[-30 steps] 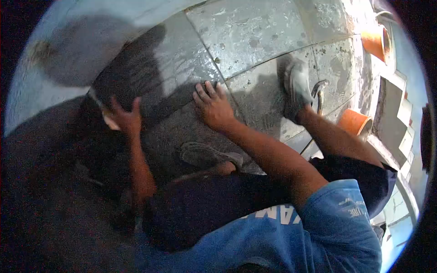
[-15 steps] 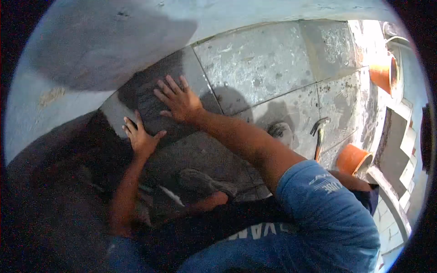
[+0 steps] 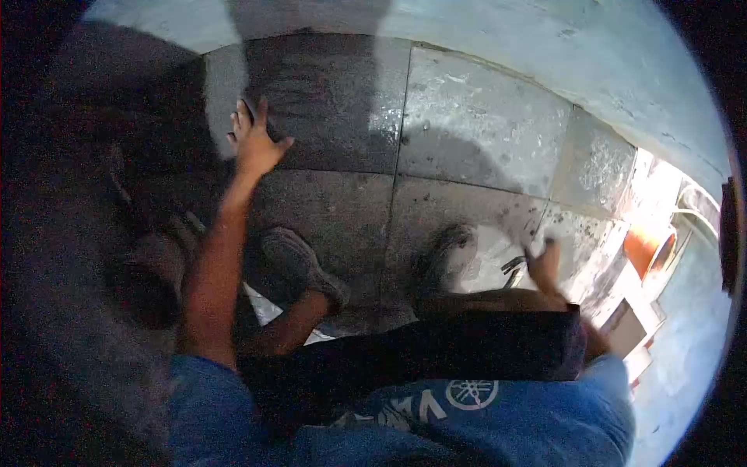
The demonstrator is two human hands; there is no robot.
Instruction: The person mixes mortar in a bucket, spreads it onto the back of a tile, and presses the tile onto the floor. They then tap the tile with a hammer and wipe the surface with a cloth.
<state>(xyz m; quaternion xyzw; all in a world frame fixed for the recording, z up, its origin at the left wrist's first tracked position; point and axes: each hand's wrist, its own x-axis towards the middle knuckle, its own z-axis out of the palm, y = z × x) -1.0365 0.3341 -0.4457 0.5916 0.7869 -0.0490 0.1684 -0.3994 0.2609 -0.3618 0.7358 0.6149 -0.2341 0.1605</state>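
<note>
My left hand (image 3: 259,148) lies with its fingers spread on a grey floor tile (image 3: 331,105), near the tile's left end by the wall. At the right, my right hand (image 3: 545,272) is low beside a hammer (image 3: 513,265), its thumb and a finger apart and slightly blurred. Only the hammer's claw head shows clearly; my leg and hand hide the handle. I cannot make out whether the hand touches it. Shadow covers much of the tile under my left hand.
More grey tiles (image 3: 478,105) stretch to the right, with thin joints between them. A pale blue wall (image 3: 498,27) borders them. My shoes (image 3: 292,257) rest on the tiles. An orange pot (image 3: 647,247) stands at the far right by sunlit rubble. The left side is dark.
My right hand has left the tile and moved right and down to the hammer. My left hand stays spread on the tile. The view has turned, shifting the tiles and pot.
</note>
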